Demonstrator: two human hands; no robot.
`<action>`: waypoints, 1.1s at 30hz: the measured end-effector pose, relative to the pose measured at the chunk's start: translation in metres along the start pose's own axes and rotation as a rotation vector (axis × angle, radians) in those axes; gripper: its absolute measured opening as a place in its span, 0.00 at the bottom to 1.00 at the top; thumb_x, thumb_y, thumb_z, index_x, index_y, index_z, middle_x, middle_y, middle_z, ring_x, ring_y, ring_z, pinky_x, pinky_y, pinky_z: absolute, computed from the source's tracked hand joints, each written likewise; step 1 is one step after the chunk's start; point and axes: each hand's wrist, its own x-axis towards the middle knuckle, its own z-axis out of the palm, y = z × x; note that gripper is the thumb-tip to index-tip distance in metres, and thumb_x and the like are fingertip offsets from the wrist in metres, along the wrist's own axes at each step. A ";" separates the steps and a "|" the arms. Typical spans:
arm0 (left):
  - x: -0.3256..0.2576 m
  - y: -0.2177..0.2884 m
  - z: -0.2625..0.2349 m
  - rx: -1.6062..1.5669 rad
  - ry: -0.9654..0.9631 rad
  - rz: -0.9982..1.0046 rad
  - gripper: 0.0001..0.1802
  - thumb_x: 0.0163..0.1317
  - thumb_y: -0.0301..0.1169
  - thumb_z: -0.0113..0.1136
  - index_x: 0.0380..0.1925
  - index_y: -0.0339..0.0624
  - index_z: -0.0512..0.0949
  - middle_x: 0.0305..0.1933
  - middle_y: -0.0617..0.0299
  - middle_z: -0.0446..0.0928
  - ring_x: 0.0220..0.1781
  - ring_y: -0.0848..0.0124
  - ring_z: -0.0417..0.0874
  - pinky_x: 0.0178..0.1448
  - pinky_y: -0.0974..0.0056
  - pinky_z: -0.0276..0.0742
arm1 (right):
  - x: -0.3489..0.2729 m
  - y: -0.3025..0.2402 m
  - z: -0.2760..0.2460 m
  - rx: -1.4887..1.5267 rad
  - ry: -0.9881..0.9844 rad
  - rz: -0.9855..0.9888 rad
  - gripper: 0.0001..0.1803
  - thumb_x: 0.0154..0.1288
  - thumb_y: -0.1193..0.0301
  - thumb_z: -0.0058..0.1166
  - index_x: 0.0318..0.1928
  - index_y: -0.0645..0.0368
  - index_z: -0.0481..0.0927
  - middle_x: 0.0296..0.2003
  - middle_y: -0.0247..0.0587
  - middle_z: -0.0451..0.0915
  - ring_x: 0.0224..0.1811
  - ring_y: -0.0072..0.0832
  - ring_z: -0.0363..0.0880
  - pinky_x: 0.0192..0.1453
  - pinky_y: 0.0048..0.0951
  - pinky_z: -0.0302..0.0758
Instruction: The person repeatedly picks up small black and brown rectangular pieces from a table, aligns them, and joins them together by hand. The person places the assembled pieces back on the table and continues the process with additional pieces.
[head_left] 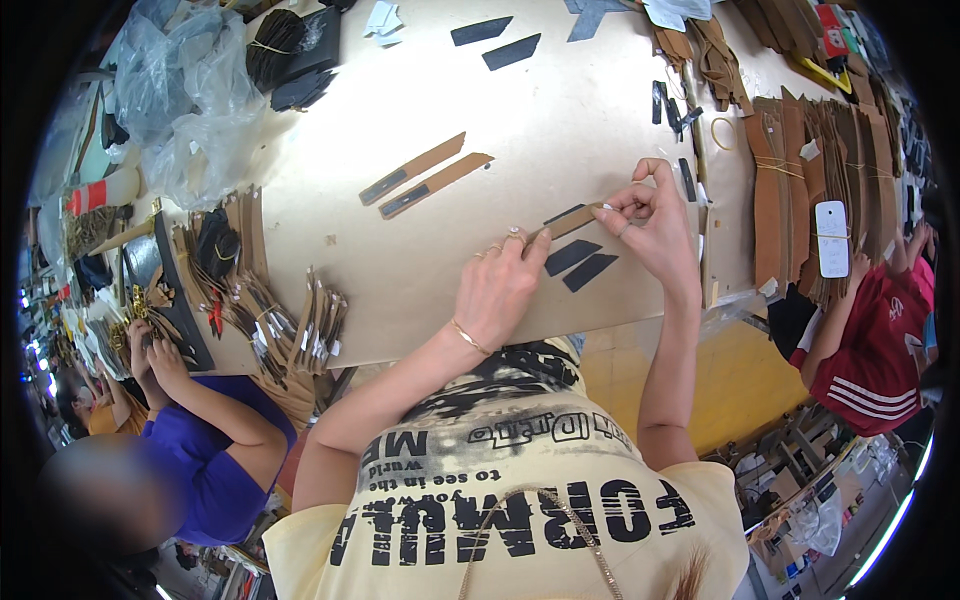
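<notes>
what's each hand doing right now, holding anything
Left hand: fingertips pressed on one end of the brown strip.
Right hand: closed, pinching the strip's other end.

- Counter (560, 120): pale tan, plain.
- Strip (570, 221) pinched between both hands: tan, one end black.
- Two patches (580, 265) beside it: black.
- Two more strips (425, 175) farther up: tan with dark grey ends.
- Stacked pieces (800, 190) at right: brown.
- Phone (831, 238) on the stack: white.
- Wearer's shirt (520, 500): pale yellow, black lettering.
- Neighbour's shirt (225, 450), left: purple.
- Neighbour's shirt (880, 350), right: red, white stripes.
- Bags (190, 90): clear plastic.
</notes>
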 end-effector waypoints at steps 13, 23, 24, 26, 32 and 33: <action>0.001 0.003 0.003 0.062 0.021 0.008 0.22 0.58 0.24 0.54 0.54 0.46 0.78 0.43 0.58 0.77 0.37 0.62 0.84 0.37 0.61 0.81 | -0.013 -0.011 0.025 -0.551 0.170 -0.515 0.19 0.52 0.78 0.68 0.38 0.57 0.70 0.27 0.32 0.79 0.27 0.23 0.74 0.36 0.21 0.70; 0.001 0.003 0.002 0.037 0.039 0.016 0.22 0.57 0.24 0.55 0.54 0.45 0.78 0.43 0.57 0.77 0.39 0.61 0.84 0.38 0.61 0.81 | -0.011 -0.005 0.006 -0.058 0.112 -0.209 0.21 0.56 0.79 0.67 0.42 0.58 0.64 0.29 0.38 0.82 0.31 0.23 0.74 0.39 0.25 0.73; 0.001 0.003 0.002 0.036 0.032 0.012 0.22 0.57 0.24 0.55 0.54 0.45 0.78 0.43 0.57 0.77 0.39 0.61 0.84 0.38 0.61 0.81 | -0.007 -0.002 0.004 -0.061 0.093 -0.200 0.22 0.56 0.79 0.66 0.42 0.59 0.64 0.29 0.39 0.83 0.30 0.23 0.73 0.37 0.25 0.73; 0.001 0.003 0.003 0.034 0.022 0.006 0.23 0.57 0.24 0.55 0.55 0.45 0.78 0.43 0.57 0.77 0.38 0.61 0.84 0.38 0.61 0.81 | -0.006 0.002 0.003 -0.045 0.087 -0.179 0.21 0.57 0.79 0.66 0.41 0.59 0.64 0.28 0.37 0.82 0.30 0.21 0.72 0.38 0.25 0.73; 0.001 0.002 0.004 0.030 0.043 0.016 0.23 0.57 0.24 0.55 0.55 0.46 0.78 0.43 0.57 0.77 0.37 0.61 0.84 0.38 0.62 0.81 | -0.004 0.007 0.005 -0.052 0.079 -0.166 0.21 0.57 0.79 0.65 0.42 0.59 0.63 0.27 0.37 0.81 0.29 0.21 0.71 0.38 0.25 0.72; 0.001 0.002 0.004 0.028 0.041 0.016 0.23 0.57 0.23 0.55 0.55 0.46 0.77 0.43 0.57 0.77 0.37 0.61 0.84 0.37 0.62 0.81 | -0.003 0.007 0.005 -0.048 0.081 -0.165 0.21 0.57 0.79 0.65 0.43 0.59 0.64 0.27 0.37 0.81 0.29 0.21 0.71 0.38 0.25 0.72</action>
